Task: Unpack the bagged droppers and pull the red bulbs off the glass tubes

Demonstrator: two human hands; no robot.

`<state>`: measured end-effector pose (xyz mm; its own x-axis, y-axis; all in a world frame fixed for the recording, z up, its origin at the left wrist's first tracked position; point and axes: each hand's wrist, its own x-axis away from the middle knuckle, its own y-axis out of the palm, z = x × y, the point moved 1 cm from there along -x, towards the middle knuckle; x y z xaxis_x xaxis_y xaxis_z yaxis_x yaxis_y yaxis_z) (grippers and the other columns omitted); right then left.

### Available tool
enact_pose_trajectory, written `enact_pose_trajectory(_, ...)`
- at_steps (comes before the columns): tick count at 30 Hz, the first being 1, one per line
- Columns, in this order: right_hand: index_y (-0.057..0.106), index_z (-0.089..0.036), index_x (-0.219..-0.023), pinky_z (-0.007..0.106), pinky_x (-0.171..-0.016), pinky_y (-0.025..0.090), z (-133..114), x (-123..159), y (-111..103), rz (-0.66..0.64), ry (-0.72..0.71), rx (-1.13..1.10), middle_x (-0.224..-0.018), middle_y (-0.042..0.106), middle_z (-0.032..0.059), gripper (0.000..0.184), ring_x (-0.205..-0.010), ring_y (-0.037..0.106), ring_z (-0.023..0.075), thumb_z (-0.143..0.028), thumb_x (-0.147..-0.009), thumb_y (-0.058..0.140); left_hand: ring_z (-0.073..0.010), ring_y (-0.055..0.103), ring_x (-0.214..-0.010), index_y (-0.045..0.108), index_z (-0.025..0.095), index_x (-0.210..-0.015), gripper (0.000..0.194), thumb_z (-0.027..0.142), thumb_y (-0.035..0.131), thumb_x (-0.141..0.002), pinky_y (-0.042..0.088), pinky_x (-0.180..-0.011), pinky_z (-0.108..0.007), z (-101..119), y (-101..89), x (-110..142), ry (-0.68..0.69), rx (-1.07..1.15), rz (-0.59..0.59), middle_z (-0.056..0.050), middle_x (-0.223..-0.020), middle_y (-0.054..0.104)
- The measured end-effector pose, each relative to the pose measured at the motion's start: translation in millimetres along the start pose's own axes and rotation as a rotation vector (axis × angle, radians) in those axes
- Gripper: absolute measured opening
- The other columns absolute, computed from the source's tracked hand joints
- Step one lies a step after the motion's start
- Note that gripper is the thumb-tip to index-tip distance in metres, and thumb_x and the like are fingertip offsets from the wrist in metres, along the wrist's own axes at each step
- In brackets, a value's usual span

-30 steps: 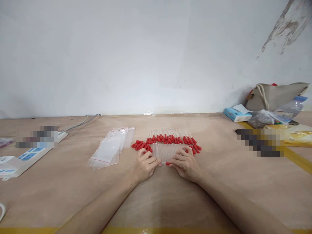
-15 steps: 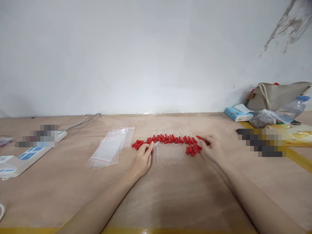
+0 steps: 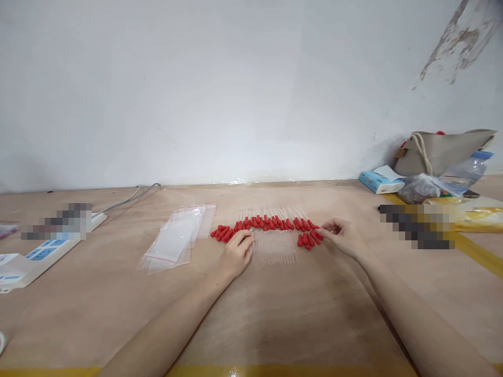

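Note:
A row of clear glass tubes lies side by side on the brown table. Behind it lies a second row of tubes with red rubber bulbs on them. Loose red bulbs lie in a small heap at the left and another at the right. My left hand rests at the left edge of the near row, fingers curled and pinching the outermost tube. To the right of the right heap is my right hand, its thumb and fingers pinched on a red bulb.
A stack of small clear zip bags lies left of the tubes. A white power strip with a grey cable sits at the far left. At the back right, against the wall, are a blue box, a beige bag and a plastic bottle.
One second ago both hands pressed together on the near row of tubes. They have parted: the left stays at the row's left edge, the right went out to the loose bulbs.

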<state>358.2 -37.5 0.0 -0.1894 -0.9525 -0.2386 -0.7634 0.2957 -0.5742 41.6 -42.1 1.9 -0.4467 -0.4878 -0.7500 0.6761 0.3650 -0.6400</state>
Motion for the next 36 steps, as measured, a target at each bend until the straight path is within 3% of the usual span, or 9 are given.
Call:
enact_pose_trajectory(5,0.06,-0.016,-0.069,0.021,-0.043,0.034,-1.7,1.9,0.4,-0.047,0.008,0.044,-0.055,0.057,0.0004,0.028,-0.046,0.046,0.0091,-0.043,-0.061,0.061,-0.0148,0.053,-0.085,0.057,0.016,-0.092,0.019,0.01,0.044,-0.079,0.047,-0.076,-0.029,5.2,1.8,-0.7,0.026,0.031,-0.095,-0.007,-0.09,0.056)
enact_pose_trajectory(12,0.064,-0.017,-0.066,0.02,-0.039,0.03,-4.4,4.7,-2.4,-0.122,0.048,0.125,-0.049,0.055,-0.0003,0.032,-0.043,0.045,0.0089,-0.049,-0.061,0.06,-0.0174,0.054,-0.084,0.058,0.017,-0.095,0.023,0.033,0.055,-0.078,0.045,-0.078,-0.035,7.0,-0.6,0.4,0.024,0.032,-0.116,-0.007,-0.09,0.06)
enact_pose_trajectory(18,0.061,-0.016,-0.061,0.02,-0.039,0.031,3.0,1.6,0.0,0.008,0.084,0.048,-0.049,0.055,0.0004,0.031,-0.042,0.044,0.009,-0.047,-0.062,0.058,-0.0207,0.052,-0.09,0.06,0.018,-0.095,0.037,0.047,0.057,-0.073,0.04,-0.083,-0.039,9.3,-3.9,-0.2,0.019,-0.033,-0.181,-0.006,-0.089,0.062)
enact_pose_trajectory(24,0.064,-0.016,-0.069,0.021,-0.045,0.037,5.5,-17.2,6.3,0.038,0.181,0.099,-0.064,0.063,0.0036,0.028,-0.053,0.054,0.0123,-0.043,-0.064,0.054,-0.0226,0.045,-0.109,0.056,0.022,-0.107,0.036,0.044,0.048,-0.08,0.03,-0.094,-0.044,10.4,-12.6,-4.2,0.017,-0.111,-0.313,-0.005,-0.11,0.058)
enact_pose_trajectory(27,0.063,-0.017,-0.059,0.022,-0.042,0.035,0.1,-30.6,9.2,-0.014,0.24,0.165,-0.056,0.061,0.0027,0.03,-0.049,0.053,0.0127,-0.046,-0.062,0.057,-0.0243,0.035,-0.121,0.049,0.022,-0.118,0.047,0.048,0.047,-0.079,0.019,-0.102,-0.048,9.4,-17.5,-4.6,0.064,-0.103,-0.395,-0.006,-0.123,0.05)
enact_pose_trajectory(31,0.056,-0.017,-0.043,0.022,-0.037,0.03,-7.8,-41.0,13.6,-0.098,0.3,0.206,-0.041,0.053,0.0009,0.035,-0.038,0.047,0.0108,-0.049,-0.058,0.06,-0.0243,0.033,-0.123,0.044,0.022,-0.123,0.051,0.049,0.046,-0.079,0.011,-0.104,-0.052,8.9,-19.8,-3.4,0.064,-0.106,-0.439,-0.006,-0.124,0.05)
enact_pose_trajectory(36,0.056,-0.016,-0.044,0.022,-0.037,0.031,-9.8,-44.6,16.6,-0.103,0.37,0.253,-0.042,0.053,0.0003,0.029,-0.038,0.047,0.0107,-0.041,-0.057,0.063,-0.0239,0.034,-0.123,0.049,0.022,-0.118,0.045,0.047,0.043,-0.082,0.006,-0.106,-0.052,10.7,-19.4,-2.8,0.036,-0.128,-0.453,-0.007,-0.122,0.051)
